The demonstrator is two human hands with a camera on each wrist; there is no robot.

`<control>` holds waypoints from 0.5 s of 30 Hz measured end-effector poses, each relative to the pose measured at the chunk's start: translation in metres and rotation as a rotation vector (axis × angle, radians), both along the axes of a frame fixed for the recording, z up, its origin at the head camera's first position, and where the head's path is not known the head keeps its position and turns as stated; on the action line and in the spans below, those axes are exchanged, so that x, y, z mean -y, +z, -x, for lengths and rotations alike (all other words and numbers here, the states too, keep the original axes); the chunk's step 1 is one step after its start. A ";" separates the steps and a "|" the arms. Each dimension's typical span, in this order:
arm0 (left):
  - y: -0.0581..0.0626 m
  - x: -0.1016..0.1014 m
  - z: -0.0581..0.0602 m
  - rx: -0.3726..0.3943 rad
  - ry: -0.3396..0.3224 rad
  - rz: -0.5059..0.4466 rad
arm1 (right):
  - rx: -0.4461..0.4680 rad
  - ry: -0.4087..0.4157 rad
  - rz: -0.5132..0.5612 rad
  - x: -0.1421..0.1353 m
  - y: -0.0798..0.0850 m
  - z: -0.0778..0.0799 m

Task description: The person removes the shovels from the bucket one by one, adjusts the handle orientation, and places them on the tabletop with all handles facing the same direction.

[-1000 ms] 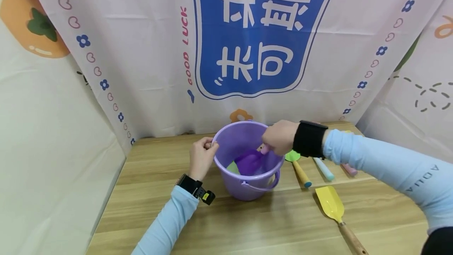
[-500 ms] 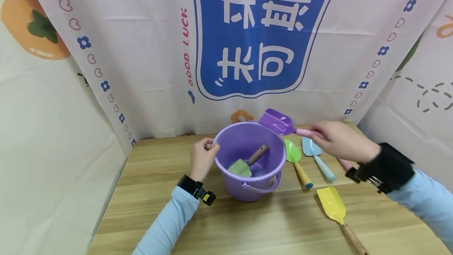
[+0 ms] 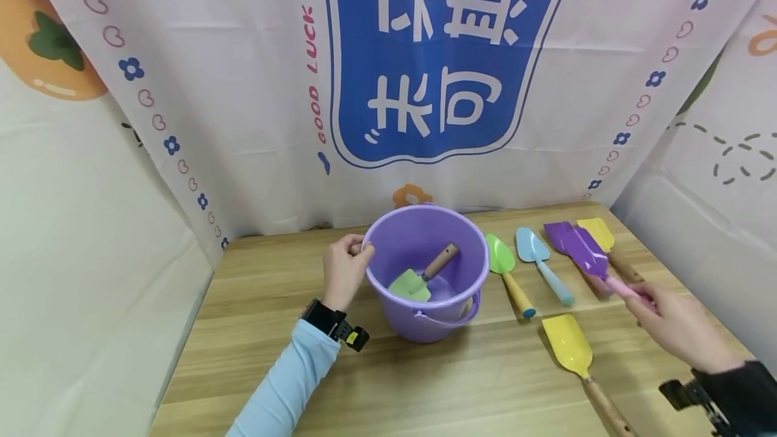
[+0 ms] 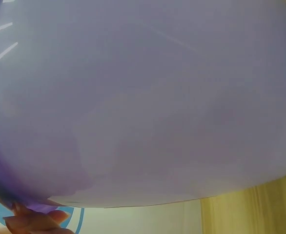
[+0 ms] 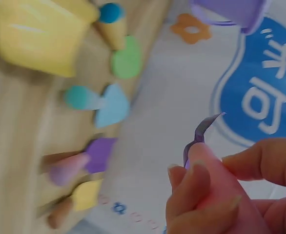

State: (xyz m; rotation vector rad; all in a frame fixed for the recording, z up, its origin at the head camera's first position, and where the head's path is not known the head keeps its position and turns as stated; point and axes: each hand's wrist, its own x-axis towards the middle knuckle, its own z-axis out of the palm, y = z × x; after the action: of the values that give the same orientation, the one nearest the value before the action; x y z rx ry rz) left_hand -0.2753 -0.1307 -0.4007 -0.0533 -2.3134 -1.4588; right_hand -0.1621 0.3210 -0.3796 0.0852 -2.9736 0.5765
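Note:
My left hand (image 3: 344, 268) pinches the left rim of a purple bucket (image 3: 397, 319); in the left wrist view the bucket's wall (image 4: 148, 107) fills most of the picture. Inside the bucket lies a light green hand shovel (image 3: 413, 284) with a brown handle. At the right, my right hand (image 3: 680, 326) grips the pink handle (image 3: 625, 288) of a purple hand shovel (image 3: 585, 251), its blade pointing up-left. That blade overlaps another purple shovel (image 3: 554, 231) lying behind it. In the right wrist view, fingers and thumb wrap the pink handle (image 5: 216, 180).
Right of the bucket lie a green trowel (image 3: 500, 255) with a yellow handle, a light blue trowel (image 3: 534, 245) and a yellow shovel (image 3: 597, 231). Nearer the front is a larger yellow shovel (image 3: 569, 342). A printed cloth (image 3: 273, 120) hangs behind the wooden table (image 3: 273, 356).
My right hand has lifted the purple shovel out of the bucket and carried it right, over the row of shovels. The green shovel in the bucket came into sight. My left hand stays at the rim.

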 end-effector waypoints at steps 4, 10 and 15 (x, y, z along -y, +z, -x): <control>0.001 -0.001 0.000 -0.011 -0.004 -0.007 | 0.113 -0.062 0.035 -0.018 -0.034 -0.017; 0.001 -0.001 0.001 -0.010 0.001 -0.017 | 0.201 -0.076 0.065 -0.031 -0.065 -0.029; 0.001 -0.002 0.001 -0.020 0.001 -0.016 | 0.183 -0.054 0.046 -0.035 -0.081 -0.035</control>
State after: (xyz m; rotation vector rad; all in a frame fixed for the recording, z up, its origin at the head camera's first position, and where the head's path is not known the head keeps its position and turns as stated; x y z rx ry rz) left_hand -0.2764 -0.1291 -0.4000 -0.0621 -2.2858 -1.4698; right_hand -0.1275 0.3565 -0.4605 -0.0543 -3.1251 0.6801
